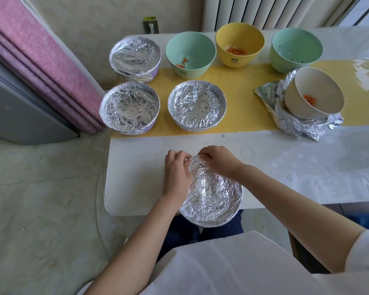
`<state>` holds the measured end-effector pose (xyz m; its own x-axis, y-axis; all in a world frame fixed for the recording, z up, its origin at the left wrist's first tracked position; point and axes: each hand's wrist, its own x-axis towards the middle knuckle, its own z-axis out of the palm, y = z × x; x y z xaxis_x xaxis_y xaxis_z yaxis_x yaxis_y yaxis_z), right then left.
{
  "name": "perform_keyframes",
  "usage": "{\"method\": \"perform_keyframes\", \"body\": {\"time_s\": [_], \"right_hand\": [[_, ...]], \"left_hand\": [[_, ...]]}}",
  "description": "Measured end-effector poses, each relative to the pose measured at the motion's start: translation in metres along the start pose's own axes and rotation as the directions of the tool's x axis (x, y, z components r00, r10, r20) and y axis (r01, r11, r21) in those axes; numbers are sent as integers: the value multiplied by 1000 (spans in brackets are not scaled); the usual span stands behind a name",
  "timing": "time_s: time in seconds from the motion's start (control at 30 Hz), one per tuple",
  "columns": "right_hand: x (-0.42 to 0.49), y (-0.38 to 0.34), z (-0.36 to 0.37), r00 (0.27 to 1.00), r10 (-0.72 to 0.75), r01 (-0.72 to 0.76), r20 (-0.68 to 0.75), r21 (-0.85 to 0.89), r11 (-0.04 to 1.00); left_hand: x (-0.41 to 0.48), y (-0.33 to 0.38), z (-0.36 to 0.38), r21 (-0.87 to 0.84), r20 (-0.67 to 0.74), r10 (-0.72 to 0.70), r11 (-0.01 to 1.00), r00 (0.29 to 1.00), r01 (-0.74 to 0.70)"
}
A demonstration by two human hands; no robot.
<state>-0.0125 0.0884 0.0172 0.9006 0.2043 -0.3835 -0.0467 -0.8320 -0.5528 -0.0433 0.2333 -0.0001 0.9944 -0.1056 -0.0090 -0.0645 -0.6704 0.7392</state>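
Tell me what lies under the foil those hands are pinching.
Only the crinkled foil shows, dished in a round bowl shape; the left hand and right hand pinch its far edge. Whatever it wraps, and any contents, is fully covered.

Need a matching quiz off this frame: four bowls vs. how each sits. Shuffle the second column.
Things:
1. yellow bowl
2. beige bowl
3. near bowl
4. rightmost green bowl

States:
A. foil-topped, left hand and right hand at its far rim
B. upright, only dark specks inside
C. tipped on loose foil, orange bits inside
D. upright, orange bits inside

Pairs: 1-D, 2-C, 3-A, 4-B
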Motion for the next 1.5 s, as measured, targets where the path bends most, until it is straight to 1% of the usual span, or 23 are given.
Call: {"method": "perform_keyframes", "body": {"time_s": [0.1, 0.3, 0.5, 0.63, 0.77, 0.83, 0.93, 1.03, 1.1, 1.2, 1.33, 1.4, 1.47, 1.5], "right_hand": [[-1, 2, -1, 1000, -15, 15, 2, 26, 1000], [0, 4, 1, 999, -35, 36, -13, 66, 997], [0, 2, 2, 990, -136, 137, 26, -48, 989], [-3, 0, 2, 989, -146, 145, 3, -105, 984], [2, -4, 6, 985, -172, 174, 26, -143, 974], [3, -2, 6, 980, -193, 197, 41, -141, 970], [0, 2, 4, 978, -203, 206, 42, -98, 974], [-4, 3, 3, 989, -146, 146, -8, -23, 989], [-6, 4, 1, 994, -111, 110, 0, -62, 992], [-12, 6, -3, 992, -114, 119, 51, -108, 987], [-13, 5, -3, 991, -123, 131, 56, -162, 978], [-12, 0, -4, 989, -130, 143, 65, -280, 949], [-12, -7, -5, 989, -129, 149, 76, -418, 896], [-11, -11, -5, 989, -128, 150, 81, -450, 880]], "left_hand": [[2, -1, 0, -20, 9, -15, 1000, 1000, 15], [-1, 1, 1, -13, -28, -13, 1000, 1000, 12], [-2, 0, 2, 3, -46, -10, 1000, 999, 10], [-3, 2, 3, -15, -59, -32, 999, 998, 31], [-9, 0, 3, -22, -86, -57, 998, 995, 56], [-10, -1, 3, -20, -84, -50, 999, 995, 48], [-9, -2, 6, 24, -63, 10, 1000, 998, -8], [-9, -2, 7, 11, -34, 13, 1000, 999, -13], [-9, -3, 7, 8, -15, -1, 1000, 1000, 1], [-8, -4, 6, 21, -17, 28, 999, 999, -28], [-11, -1, 8, 46, -11, 16, 999, 1000, -16], [-12, 0, 8, 48, -16, 1, 999, 1000, 0], [-12, 0, 8, 43, -16, 16, 999, 1000, -16], [-11, 0, 7, 41, -18, 26, 999, 1000, -25]]}}
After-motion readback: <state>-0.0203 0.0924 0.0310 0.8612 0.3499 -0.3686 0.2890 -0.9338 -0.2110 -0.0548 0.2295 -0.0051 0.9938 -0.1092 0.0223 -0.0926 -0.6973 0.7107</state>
